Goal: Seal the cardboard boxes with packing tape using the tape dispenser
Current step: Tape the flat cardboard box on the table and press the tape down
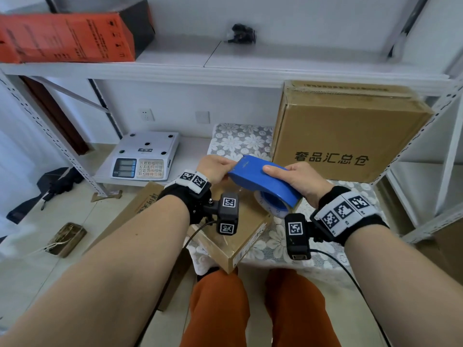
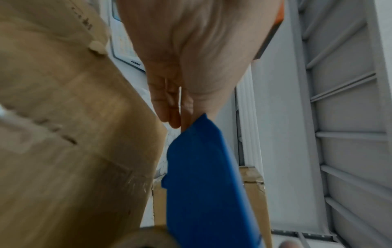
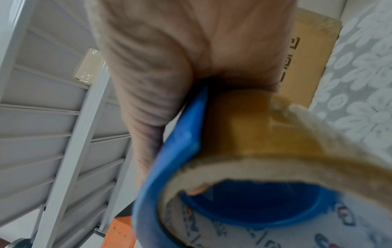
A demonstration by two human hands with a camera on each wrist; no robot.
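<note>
I hold a blue tape dispenser (image 1: 260, 180) in the air above a small flat cardboard box (image 1: 240, 231) on the lace-covered table. My right hand (image 1: 298, 179) grips its body from the right, thumb on top. The roll of clear-brown tape (image 3: 265, 134) sits inside the blue shell (image 3: 169, 159) right under my palm. My left hand (image 1: 218, 169) pinches the dispenser's front end (image 2: 201, 134) between thumb and fingers. A large cardboard box (image 1: 345, 136) with black characters stands upright behind, at the right.
A white weighing scale (image 1: 145, 156) lies on the low shelf at the left. An orange carton (image 1: 67, 38) rests on the upper shelf. Another flat box (image 1: 140, 211) leans beside the table. Metal rack posts (image 1: 426, 136) flank both sides; my knees are below.
</note>
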